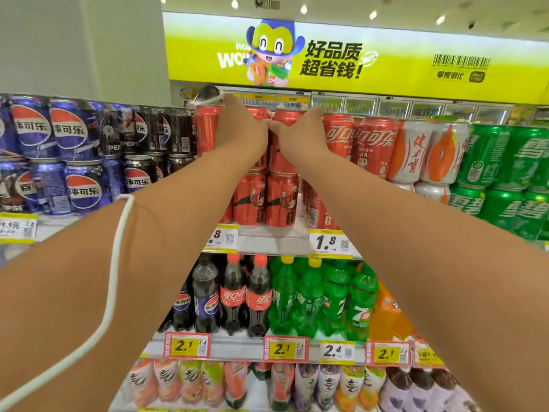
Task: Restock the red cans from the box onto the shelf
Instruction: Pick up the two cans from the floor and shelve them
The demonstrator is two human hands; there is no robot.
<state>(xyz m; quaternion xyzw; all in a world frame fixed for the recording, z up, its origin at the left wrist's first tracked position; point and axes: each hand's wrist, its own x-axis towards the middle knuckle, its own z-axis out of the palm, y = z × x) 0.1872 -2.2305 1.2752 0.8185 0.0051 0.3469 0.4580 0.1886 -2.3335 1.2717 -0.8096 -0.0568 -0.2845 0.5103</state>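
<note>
At frame centre, the left hand [242,129] and right hand [303,133] each wrap a red can [282,144] in the upper tier. Below, the shelf [273,240] shows a gap; the box is unseen, so restocking seems unfinished.

Both bare arms reach forward, left hand [240,129] and right hand [300,135] touching thumbs.
</note>
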